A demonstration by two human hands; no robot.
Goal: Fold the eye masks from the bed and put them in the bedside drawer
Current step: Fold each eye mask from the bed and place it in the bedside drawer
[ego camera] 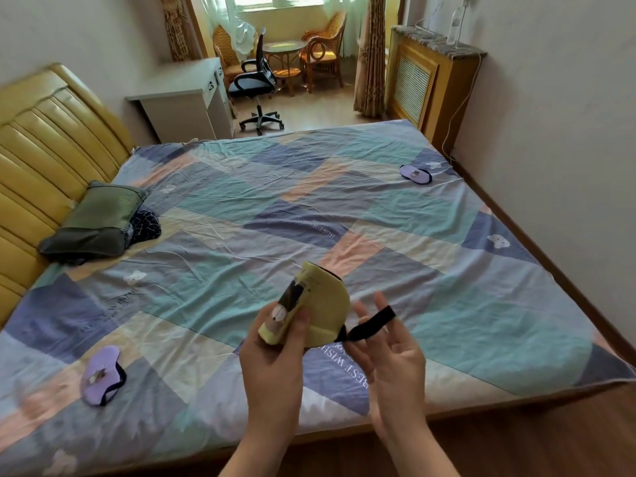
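Observation:
Above the near edge of the bed, my left hand (275, 352) grips a yellow eye mask (323, 304) folded over on itself. Its black elastic strap (371, 327) runs to the right, looped over the fingers of my right hand (392, 352), whose fingers are spread. A purple eye mask (101, 375) lies flat on the patchwork sheet (241, 215) at the near left. Another purple eye mask (415, 174) lies at the far right of the bed. No bedside drawer is in view.
A green pillow (96, 222) and dark clothes rest against the yellow headboard (38, 139) at the left. Beyond the bed stand a white desk (186, 98), a black office chair (258, 84) and wicker chairs. A wooden radiator cover (423, 77) lines the right wall.

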